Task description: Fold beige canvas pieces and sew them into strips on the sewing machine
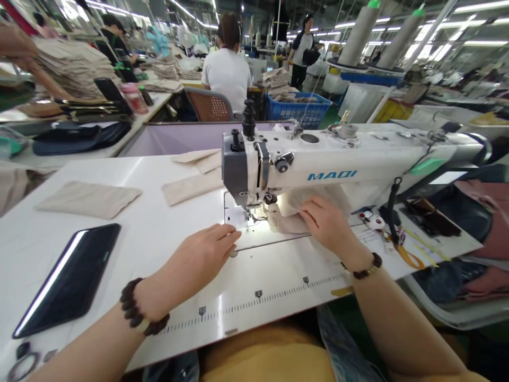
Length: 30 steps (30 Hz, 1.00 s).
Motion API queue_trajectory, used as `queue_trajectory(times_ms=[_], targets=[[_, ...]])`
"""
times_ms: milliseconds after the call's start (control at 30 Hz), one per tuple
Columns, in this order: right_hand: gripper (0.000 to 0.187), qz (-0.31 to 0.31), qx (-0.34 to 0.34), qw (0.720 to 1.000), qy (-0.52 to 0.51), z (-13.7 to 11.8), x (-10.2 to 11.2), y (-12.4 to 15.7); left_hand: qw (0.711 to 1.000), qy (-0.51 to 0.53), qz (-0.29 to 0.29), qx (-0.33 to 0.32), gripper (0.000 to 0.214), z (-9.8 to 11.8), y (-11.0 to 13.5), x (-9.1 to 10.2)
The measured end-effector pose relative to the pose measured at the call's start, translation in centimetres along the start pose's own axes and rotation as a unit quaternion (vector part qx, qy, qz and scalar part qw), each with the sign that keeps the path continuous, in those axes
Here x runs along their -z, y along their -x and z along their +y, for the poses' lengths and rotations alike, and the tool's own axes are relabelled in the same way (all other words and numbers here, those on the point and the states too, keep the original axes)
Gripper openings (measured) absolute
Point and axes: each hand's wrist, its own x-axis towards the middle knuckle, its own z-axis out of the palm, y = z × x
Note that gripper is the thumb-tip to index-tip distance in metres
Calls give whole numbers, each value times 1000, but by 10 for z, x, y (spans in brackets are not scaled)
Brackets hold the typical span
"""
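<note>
A white sewing machine (338, 159) stands across the table in front of me. To the right of its needle, under the machine's arm, lies a beige fabric piece (292, 223). My right hand (330, 225) pinches that fabric between thumb and fingers. My left hand (202, 252) rests on the table just left of the needle area, fingers stretched out together and nothing seen in them. The fabric's far part is hidden behind my right hand. More beige pieces (194, 185) lie left of the machine head, and a single beige piece (89, 199) lies farther left.
A dark phone (69, 278) lies on the table at left. Small tools and an orange strap (409, 257) sit by the right edge. Behind the machine are a blue basket (296, 109), thread cones (360, 37) and a seated person (226, 71). A ruler scale (258, 297) runs along the front.
</note>
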Motion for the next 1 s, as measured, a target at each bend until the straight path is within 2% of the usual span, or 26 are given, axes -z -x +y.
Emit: queue_trajectory(times_ms=[100, 267, 367, 433, 533, 633, 667, 733, 833, 933, 1000], targets=[[15, 64, -39, 995, -72, 7, 8, 0, 999, 25, 16, -14, 24, 11, 1, -1], [14, 35, -65, 986, -151, 13, 12, 0, 998, 44, 7, -48, 23, 27, -6, -3], [14, 60, -81, 980, -172, 11, 18, 3, 997, 51, 0, -55, 23, 30, -7, -4], [14, 74, -78, 979, -176, 2, 30, 9, 997, 60, 11, -53, 24, 32, -5, -6], [13, 15, -56, 983, -174, -26, 55, 29, 996, 64, 59, -31, 37, 39, -3, -13], [14, -132, -75, 969, -194, -62, 72, 53, 994, 66, 85, -36, 56, 52, -8, -23], [15, -178, -77, 958, -211, -73, 73, 59, 993, 72, 78, -51, 56, 57, -10, -27], [15, -231, -68, 938, -248, -88, 70, 69, 989, 99, 39, -106, 47, 66, -15, -32], [14, -272, -38, 914, -298, -93, 63, 76, 968, 164, -64, -180, 29, 70, -19, -31], [9, -260, -23, 907, -331, -79, 66, 76, 952, 218, -148, -155, 30, 61, -13, -18], [14, -207, -6, 923, -323, -67, 79, 78, 952, 237, -165, -99, 37, 49, -2, -8]])
